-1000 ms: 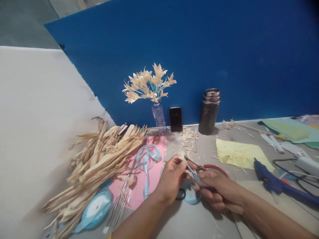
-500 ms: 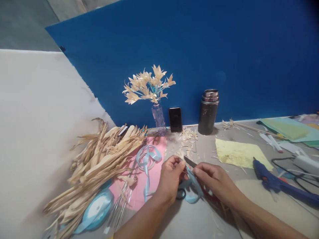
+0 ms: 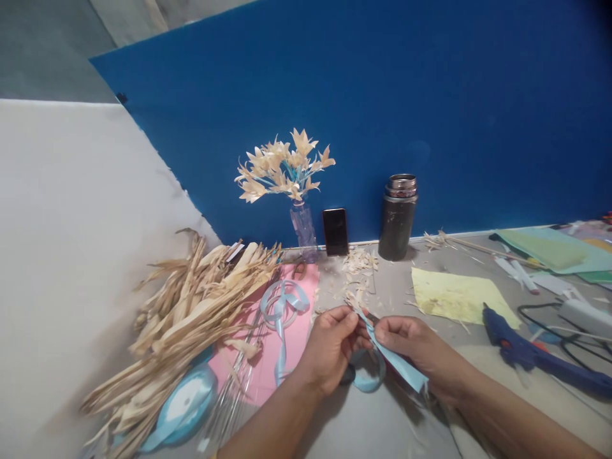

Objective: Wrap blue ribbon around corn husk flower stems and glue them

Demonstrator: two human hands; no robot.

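My left hand [image 3: 329, 347] is closed in a pinch at the upper end of a light blue ribbon [image 3: 399, 363]. A pale husk piece shows by its fingertips, partly hidden. My right hand [image 3: 414, 344] has its thumb and fingers closed on the same ribbon, which slants down across its front to a cut end. A dark, narrow blade-like tip [image 3: 371, 317] juts out by the right fingers; the rest of that tool is hidden. Below the hands, a loop of blue ribbon [image 3: 370, 382] curls near a dark round part.
Left lie dried corn husks [image 3: 205, 312], a ribbon roll [image 3: 186, 405], thin wires [image 3: 232, 395] and pink paper [image 3: 299, 344]. Husk flowers [image 3: 287, 166] in a bottle, a phone [image 3: 335, 231] and a flask [image 3: 398, 220] stand behind. A glue gun [image 3: 530, 354] and yellow paper [image 3: 461, 296] are right.
The ribbon has swung out to lie straight across the front of my right hand. The dark blade has drawn back and shows less. My hands stay close together.
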